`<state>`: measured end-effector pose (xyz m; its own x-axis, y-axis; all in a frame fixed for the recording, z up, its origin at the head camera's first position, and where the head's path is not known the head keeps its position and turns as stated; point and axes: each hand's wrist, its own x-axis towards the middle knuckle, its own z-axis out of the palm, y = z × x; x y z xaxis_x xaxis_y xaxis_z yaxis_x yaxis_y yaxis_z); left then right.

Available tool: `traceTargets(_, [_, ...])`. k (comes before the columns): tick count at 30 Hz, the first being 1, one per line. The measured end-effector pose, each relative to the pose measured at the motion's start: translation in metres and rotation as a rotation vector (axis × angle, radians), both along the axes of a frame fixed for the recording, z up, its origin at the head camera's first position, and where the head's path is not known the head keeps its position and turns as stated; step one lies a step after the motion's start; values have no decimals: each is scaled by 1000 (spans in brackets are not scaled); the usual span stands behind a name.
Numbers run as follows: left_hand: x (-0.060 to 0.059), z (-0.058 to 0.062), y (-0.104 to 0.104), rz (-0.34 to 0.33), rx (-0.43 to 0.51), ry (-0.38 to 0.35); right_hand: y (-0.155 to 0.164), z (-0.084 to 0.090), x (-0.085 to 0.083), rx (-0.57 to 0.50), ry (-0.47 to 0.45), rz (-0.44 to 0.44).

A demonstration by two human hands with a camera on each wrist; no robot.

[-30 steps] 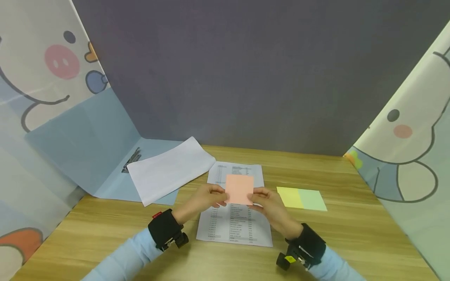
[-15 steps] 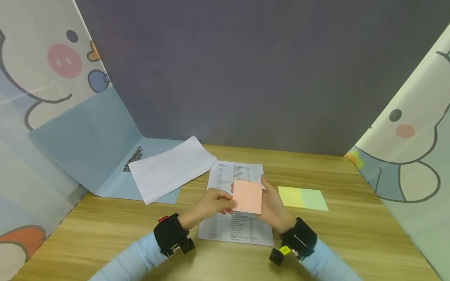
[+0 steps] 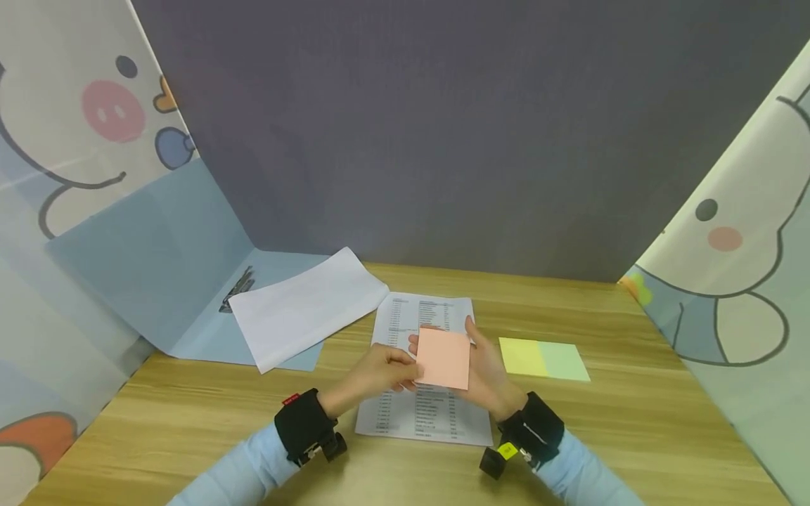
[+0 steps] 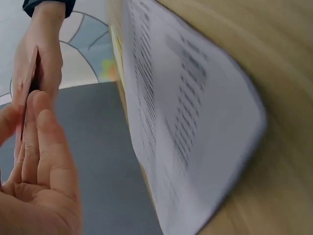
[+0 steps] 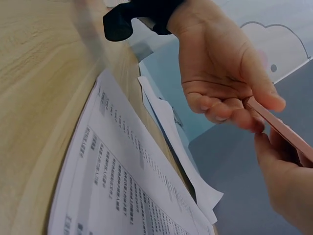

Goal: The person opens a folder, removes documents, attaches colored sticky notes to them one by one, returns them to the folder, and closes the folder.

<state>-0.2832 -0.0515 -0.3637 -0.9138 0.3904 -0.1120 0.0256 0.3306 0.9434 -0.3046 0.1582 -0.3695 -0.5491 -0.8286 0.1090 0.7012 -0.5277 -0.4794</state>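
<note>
A pad of pink sticky notes (image 3: 443,357) is held above a printed sheet (image 3: 395,414). My left hand (image 3: 378,369) pinches the pad's lower left edge between thumb and fingers. Behind the pad lies my right hand (image 3: 490,376), fingers extended across its back and thumb pointing up beside its right edge; most of those fingers are hidden. The right wrist view shows the pad (image 5: 279,126) edge-on, with the left thumb on its upper face. From the left wrist view, the pad (image 4: 29,88) appears as a thin edge between both hands.
Right of the sheet lie a yellow sticky pad (image 3: 522,357) and a pale green one (image 3: 564,361), side by side. An open blue folder (image 3: 158,260) stands at the left, with a dark metal clip (image 3: 238,289) and a white sheet (image 3: 310,309) on it. A grey panel (image 3: 405,140) closes the back.
My right hand has gone from pinching the pad's right edge to lying behind it. The pad has shifted slightly right and toward me, and my left hand keeps its pinch.
</note>
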Motion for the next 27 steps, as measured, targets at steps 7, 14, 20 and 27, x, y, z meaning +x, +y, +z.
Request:
traceTargets(7, [5,15,-7,33,-307,455,4,2,-7,-28,8,5])
traceTargets(14, [17,27,17,-86,-674,1277,0,3,-10,-36,67,2])
traceTargets(20, [19,23,31,-75,-749,1401,-5,7,-9,-15,74,-13])
traceTargets(27, [20,20,32,-90,-768,1392,-5,7,-5,18,69,-25])
